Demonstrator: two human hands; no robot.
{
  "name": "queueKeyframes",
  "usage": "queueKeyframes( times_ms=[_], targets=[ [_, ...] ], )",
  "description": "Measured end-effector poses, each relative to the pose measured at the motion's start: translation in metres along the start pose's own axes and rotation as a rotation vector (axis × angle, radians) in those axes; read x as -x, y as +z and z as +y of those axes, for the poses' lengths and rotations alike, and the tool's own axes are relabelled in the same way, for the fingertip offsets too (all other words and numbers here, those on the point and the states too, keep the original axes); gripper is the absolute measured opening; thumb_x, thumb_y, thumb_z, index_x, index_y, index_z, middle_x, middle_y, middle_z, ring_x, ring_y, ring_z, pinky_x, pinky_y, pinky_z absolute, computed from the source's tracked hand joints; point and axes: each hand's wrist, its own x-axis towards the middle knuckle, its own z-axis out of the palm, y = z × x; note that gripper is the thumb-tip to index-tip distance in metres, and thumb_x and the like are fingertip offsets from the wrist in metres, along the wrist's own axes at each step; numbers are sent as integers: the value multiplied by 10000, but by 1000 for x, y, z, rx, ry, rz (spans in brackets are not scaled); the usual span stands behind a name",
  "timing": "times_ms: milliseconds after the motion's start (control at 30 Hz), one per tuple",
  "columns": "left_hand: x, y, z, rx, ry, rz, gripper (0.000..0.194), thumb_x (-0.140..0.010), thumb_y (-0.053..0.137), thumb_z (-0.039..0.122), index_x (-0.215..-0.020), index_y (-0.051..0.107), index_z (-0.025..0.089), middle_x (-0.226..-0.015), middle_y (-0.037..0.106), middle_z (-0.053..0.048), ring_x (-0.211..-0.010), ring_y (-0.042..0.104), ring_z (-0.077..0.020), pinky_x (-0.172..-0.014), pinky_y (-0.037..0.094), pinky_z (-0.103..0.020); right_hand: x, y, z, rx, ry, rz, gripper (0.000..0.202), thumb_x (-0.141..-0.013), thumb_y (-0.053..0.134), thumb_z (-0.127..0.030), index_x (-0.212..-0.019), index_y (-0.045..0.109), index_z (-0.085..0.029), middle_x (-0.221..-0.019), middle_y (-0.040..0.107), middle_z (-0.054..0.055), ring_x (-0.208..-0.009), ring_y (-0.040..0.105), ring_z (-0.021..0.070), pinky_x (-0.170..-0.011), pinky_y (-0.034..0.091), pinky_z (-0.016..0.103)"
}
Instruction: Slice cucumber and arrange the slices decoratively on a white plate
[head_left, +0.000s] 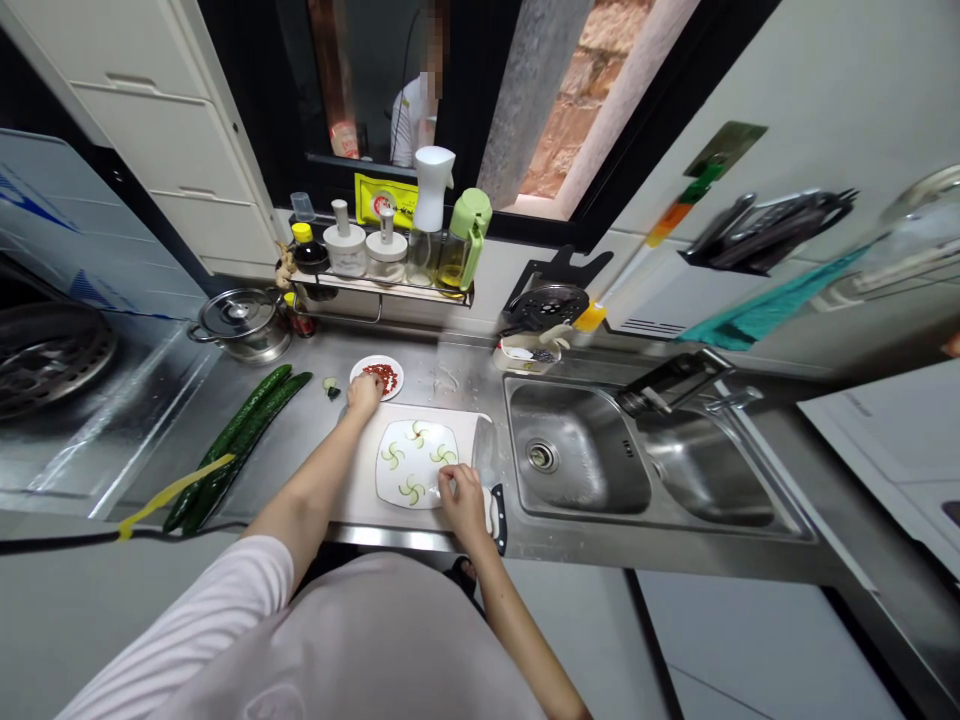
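Note:
A squarish white plate (pixel 396 488) lies on a pale cutting board (pixel 358 490), bearing several pinwheels of thin green-edged slices. A small red dot shows at the middle of the top pinwheel. My left hand (pixel 364 396) reaches over the near left rim of a small round white plate (pixel 397 368), fingertips bunched at the small red pieces (pixel 384 377). Whatever those fingers pinch is hidden. Over the square plate's right edge, my right hand (pixel 463 502) is curled, thumb and forefinger together; anything between them is too small to make out. A cleaver (pixel 487 452) with a black handle lies beside it.
Two long cucumbers (pixel 244 440) lie on the steel counter at left, near a lidded pot (pixel 244 322). Green scraps (pixel 332 390) sit by the round plate. A double sink (pixel 577 450) is at right. Above the counter, a shelf (pixel 382 284) carries bottles and jars.

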Motion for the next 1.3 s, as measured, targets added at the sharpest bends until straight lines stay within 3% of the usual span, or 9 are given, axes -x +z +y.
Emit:
queueKeyframes(
  times_ms=[267, 633, 733, 900, 1067, 1300],
  targets=[
    [-10, 5, 1, -89, 32, -74, 271, -835, 493, 314, -957, 709, 206, -1090, 646, -134, -990, 597, -260, -808, 458, -334, 0, -6, 1, -2, 35, 4, 167, -898, 463, -242, -815, 604, -216, -830, 619, 47, -844, 517, 212, -770, 408, 329],
    [-11, 5, 4, -147, 120, -45, 312, -854, 438, 287, -992, 698, 184, -1077, 644, -150, -1000, 597, -255, -835, 448, -331, -1, -9, 0, 2, 58, 1, 148, -889, 471, -228, -823, 603, -217, -825, 618, 40, -839, 523, 206, -765, 407, 316],
    [-11, 6, 3, 10, 37, -13, 295, -841, 456, 310, -951, 706, 200, -1026, 677, -121, -947, 617, -231, -799, 449, -303, 0, -8, 1, 2, 56, -4, 152, -891, 467, -231, -827, 603, -215, -827, 617, 39, -836, 522, 203, -764, 406, 314],
    [-13, 13, 4, 459, -126, 1, 234, -733, 594, 350, -862, 719, 200, -839, 717, -44, -793, 638, -175, -735, 450, -253, 0, -7, 3, 5, 44, -6, 167, -896, 458, -242, -830, 608, -215, -825, 615, 40, -839, 524, 203, -768, 408, 319],
    [-8, 14, 14, 867, -127, 0, 292, -652, 650, 384, -816, 718, 152, -752, 703, -43, -683, 614, -134, -660, 458, -221, -1, -5, 2, -5, 35, -11, 178, -899, 454, -241, -822, 612, -214, -824, 618, 44, -837, 525, 206, -775, 407, 330],
    [11, -8, 30, 1177, -132, -72, 370, -584, 723, 424, -814, 714, 135, -606, 624, -12, -534, 502, -87, -535, 407, -208, -13, -4, -3, -34, 13, -7, 179, -894, 451, -238, -804, 604, -213, -809, 613, 44, -819, 523, 206, -765, 399, 327]
  ],
)
